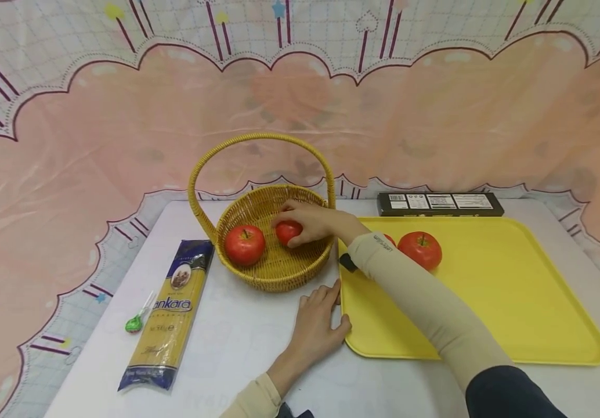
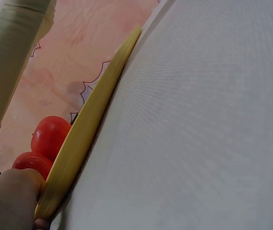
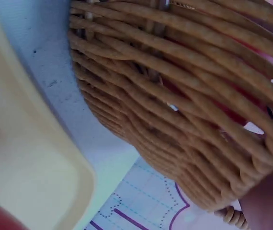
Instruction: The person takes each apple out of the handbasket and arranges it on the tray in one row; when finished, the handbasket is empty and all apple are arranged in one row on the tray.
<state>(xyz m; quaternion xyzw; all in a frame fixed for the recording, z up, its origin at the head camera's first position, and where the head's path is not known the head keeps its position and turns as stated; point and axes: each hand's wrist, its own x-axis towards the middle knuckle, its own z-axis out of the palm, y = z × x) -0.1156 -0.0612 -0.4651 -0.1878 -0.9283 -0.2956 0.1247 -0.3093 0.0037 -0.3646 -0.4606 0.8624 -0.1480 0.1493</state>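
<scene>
In the head view my right hand [image 1: 305, 220] reaches into the yellow wicker basket [image 1: 284, 283] and grips a red apple [image 1: 287, 232], fingers curled over it. Another red apple [image 1: 245, 245] lies to its left in the basket. My left hand [image 1: 317, 325] pinches the left edge of the yellow tray [image 1: 509, 290] near its front corner; the left wrist view shows the thumb [image 2: 14, 194] above the rim. A red apple [image 1: 420, 251] sits on the tray, and a second one is mostly hidden behind my right sleeve. Basket weave [image 3: 175, 105] fills much of the right wrist view.
Left of the basket lies a pasta packet [image 1: 169, 316], with a green-wrapped lollipop [image 1: 134, 324] beside it. A black box [image 1: 440, 204] lies behind the tray. The basket's tall handle [image 1: 260, 137] arches over its bowl. A patterned cloth hangs behind the white table.
</scene>
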